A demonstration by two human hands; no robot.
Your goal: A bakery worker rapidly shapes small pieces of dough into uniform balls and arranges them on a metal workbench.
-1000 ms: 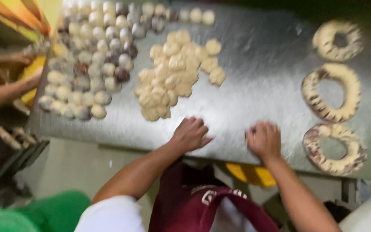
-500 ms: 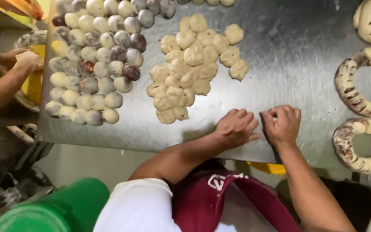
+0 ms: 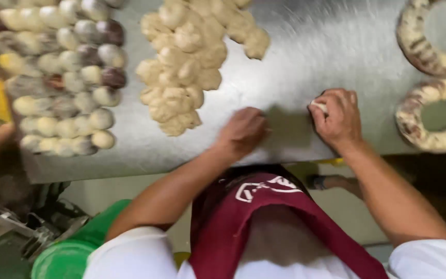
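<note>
Left hand [image 3: 243, 132] cupped palm-down on the steel table [image 3: 305, 57]; can't tell if anything is under it. Right hand [image 3: 339, 119] clenched around a small pale dough piece [image 3: 320, 106] near the table's front edge. Heap of beige dough lumps [image 3: 192, 62] beyond the left hand; rolled balls [image 3: 63, 77] farther left, ring loaves [image 3: 434, 111] to the right.

on the table [image 3: 305, 51]: dough balls [image 3: 63, 77] far left, dough pile [image 3: 192, 62] beside them, dough rings [image 3: 434, 113] far right, hands between.

Left hand [image 3: 243, 132] blurred, its grip unclear; top dough ring [image 3: 429, 39] cut off
</note>
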